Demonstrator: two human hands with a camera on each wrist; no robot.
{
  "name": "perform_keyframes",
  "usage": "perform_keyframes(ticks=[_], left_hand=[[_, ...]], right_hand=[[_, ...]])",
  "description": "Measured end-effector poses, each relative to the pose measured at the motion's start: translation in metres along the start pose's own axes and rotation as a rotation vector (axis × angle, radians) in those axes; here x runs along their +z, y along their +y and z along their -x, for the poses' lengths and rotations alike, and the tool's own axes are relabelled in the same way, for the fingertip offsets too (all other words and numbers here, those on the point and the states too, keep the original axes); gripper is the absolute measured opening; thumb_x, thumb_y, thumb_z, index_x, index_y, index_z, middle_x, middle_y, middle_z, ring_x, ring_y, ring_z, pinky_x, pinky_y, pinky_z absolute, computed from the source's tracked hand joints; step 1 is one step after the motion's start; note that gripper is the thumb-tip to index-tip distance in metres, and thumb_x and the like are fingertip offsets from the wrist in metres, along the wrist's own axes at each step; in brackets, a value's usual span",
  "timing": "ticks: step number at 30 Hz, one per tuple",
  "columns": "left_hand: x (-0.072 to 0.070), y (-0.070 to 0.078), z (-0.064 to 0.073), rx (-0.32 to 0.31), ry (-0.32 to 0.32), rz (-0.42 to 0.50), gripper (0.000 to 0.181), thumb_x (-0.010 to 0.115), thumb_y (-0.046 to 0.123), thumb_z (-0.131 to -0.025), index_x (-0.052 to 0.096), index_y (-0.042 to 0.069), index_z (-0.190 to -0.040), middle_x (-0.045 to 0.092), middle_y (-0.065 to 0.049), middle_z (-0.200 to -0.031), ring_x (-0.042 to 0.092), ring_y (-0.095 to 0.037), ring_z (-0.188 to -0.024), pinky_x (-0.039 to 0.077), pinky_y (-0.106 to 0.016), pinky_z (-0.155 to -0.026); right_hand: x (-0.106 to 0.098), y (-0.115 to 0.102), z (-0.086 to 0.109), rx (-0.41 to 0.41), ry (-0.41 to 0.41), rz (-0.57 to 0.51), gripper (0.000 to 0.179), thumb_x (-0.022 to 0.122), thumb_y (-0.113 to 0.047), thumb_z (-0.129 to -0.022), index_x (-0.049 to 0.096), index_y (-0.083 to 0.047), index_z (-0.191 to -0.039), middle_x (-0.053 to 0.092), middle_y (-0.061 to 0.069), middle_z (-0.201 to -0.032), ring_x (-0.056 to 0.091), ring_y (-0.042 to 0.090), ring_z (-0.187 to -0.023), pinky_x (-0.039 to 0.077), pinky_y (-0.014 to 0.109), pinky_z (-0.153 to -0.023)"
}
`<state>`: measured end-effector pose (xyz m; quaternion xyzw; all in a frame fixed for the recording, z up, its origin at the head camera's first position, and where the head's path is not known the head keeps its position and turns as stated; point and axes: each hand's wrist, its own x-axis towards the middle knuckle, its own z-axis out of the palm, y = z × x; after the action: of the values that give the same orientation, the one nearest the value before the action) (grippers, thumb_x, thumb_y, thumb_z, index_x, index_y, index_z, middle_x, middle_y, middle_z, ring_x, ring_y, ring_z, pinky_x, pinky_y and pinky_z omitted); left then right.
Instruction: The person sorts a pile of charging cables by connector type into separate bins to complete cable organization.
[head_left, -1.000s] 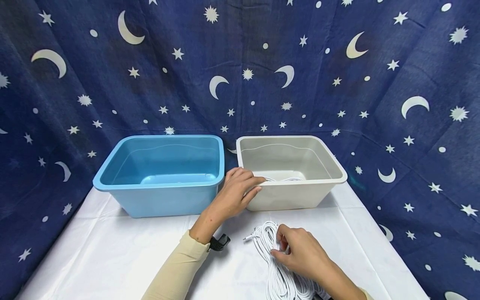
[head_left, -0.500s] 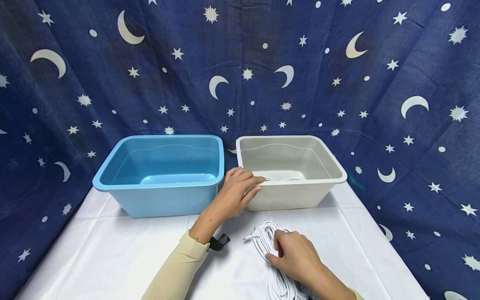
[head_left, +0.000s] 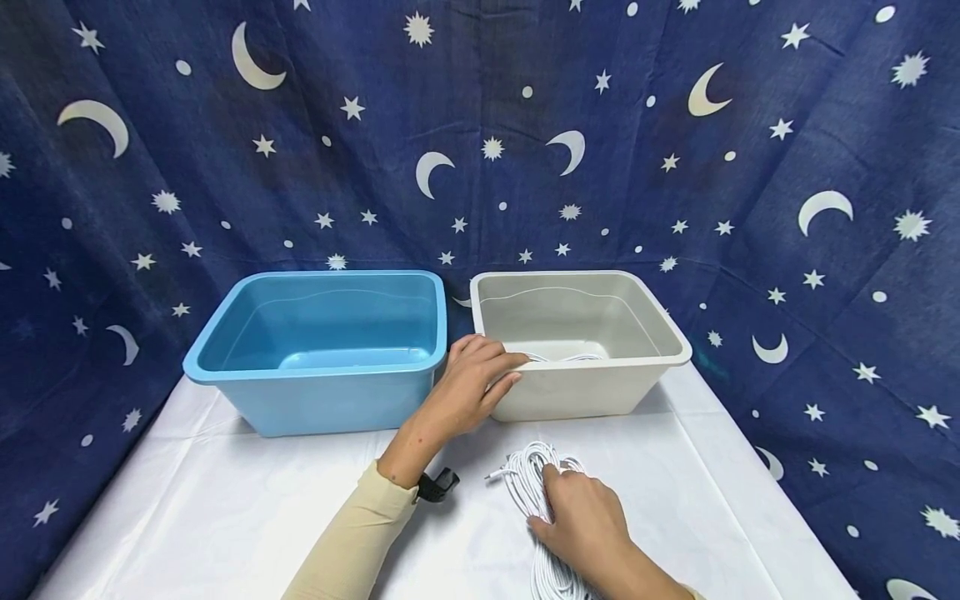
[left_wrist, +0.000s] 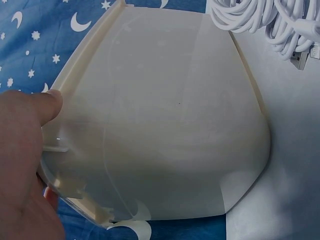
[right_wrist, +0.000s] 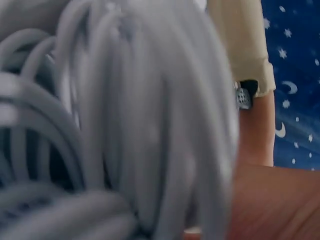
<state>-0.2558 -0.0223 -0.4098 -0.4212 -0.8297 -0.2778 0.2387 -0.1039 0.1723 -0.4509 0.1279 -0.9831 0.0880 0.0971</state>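
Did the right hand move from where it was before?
Yes, a little: in the head view, the right hand has shifted left and back toward the person, farther from the gray tub's front wall.

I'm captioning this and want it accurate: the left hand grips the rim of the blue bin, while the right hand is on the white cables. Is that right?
Not quite: the left hand grips the rim of the off-white bin, as the left wrist view shows. The right hand is on the white cables, as you said.
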Motion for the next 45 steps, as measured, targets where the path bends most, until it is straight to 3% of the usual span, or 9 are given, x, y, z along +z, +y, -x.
perform_keyframes(ticks=[3,12,17,22,33,40,45], left_hand=[[0.000,0.000,0.000,0.003,0.003,0.001,0.028,0.058,0.027,-0.111,0.074,0.020,-0.133,0.069,0.004,-0.109,0.058,-0.018,-0.115,0.032,-0.049,-0.117],[-0.001,0.001,0.000,0.002,-0.003,-0.006,0.028,0.058,0.027,-0.111,0.074,0.020,-0.133,0.068,0.004,-0.108,0.058,-0.018,-0.115,0.031,-0.049,-0.117],[-0.001,0.001,-0.001,0.000,-0.005,-0.003,0.029,0.058,0.029,-0.111,0.074,0.020,-0.133,0.068,0.005,-0.109,0.058,-0.018,-0.115,0.031,-0.049,-0.117],[-0.002,0.001,-0.001,-0.003,-0.010,0.003,0.029,0.057,0.029,-0.111,0.073,0.021,-0.134,0.068,0.005,-0.111,0.057,-0.017,-0.115,0.030,-0.049,-0.117],[-0.002,0.001,-0.001,0.002,-0.008,0.006,0.029,0.057,0.029,-0.111,0.074,0.019,-0.133,0.068,0.005,-0.108,0.057,-0.018,-0.115,0.031,-0.049,-0.116],[-0.001,0.001,0.000,0.001,-0.008,0.001,0.029,0.057,0.029,-0.112,0.073,0.020,-0.134,0.068,0.005,-0.110,0.057,-0.018,-0.115,0.031,-0.049,-0.117],[-0.002,0.000,0.000,0.002,-0.007,-0.001,0.029,0.057,0.029,-0.112,0.074,0.019,-0.134,0.069,0.005,-0.111,0.058,-0.018,-0.115,0.031,-0.048,-0.116]], right_hand=[[0.001,-0.005,0.001,-0.009,0.017,0.047,0.059,0.101,-0.034,-0.065,0.072,-0.001,-0.105,0.071,0.008,-0.072,0.068,0.023,-0.058,0.055,0.036,-0.049],[0.009,-0.009,0.002,-0.008,0.065,0.056,0.050,0.096,-0.021,-0.065,0.073,0.001,-0.104,0.065,0.006,-0.064,0.056,0.012,-0.047,0.047,0.027,-0.042],[0.007,-0.007,0.002,-0.014,0.080,0.015,0.047,0.092,-0.015,-0.063,0.072,0.002,-0.102,0.066,0.008,-0.064,0.062,0.017,-0.049,0.050,0.030,-0.044],[0.002,-0.003,-0.001,0.010,0.052,-0.064,0.036,0.087,-0.011,-0.062,0.067,-0.006,-0.092,0.067,0.006,-0.065,0.066,0.021,-0.054,0.048,0.034,-0.045],[-0.013,0.001,-0.001,0.029,-0.026,-0.210,0.034,0.084,-0.008,-0.066,0.054,-0.017,-0.080,0.050,-0.011,-0.059,0.044,0.006,-0.049,0.037,0.024,-0.045],[-0.029,0.003,0.000,0.060,0.009,-0.219,0.036,0.082,-0.014,-0.067,0.051,-0.023,-0.084,0.043,-0.014,-0.059,0.042,0.006,-0.055,0.035,0.026,-0.051],[-0.037,0.005,0.002,0.056,0.040,-0.261,0.040,0.084,-0.013,-0.069,0.057,-0.018,-0.098,0.045,-0.016,-0.060,0.041,0.001,-0.053,0.037,0.025,-0.051]])
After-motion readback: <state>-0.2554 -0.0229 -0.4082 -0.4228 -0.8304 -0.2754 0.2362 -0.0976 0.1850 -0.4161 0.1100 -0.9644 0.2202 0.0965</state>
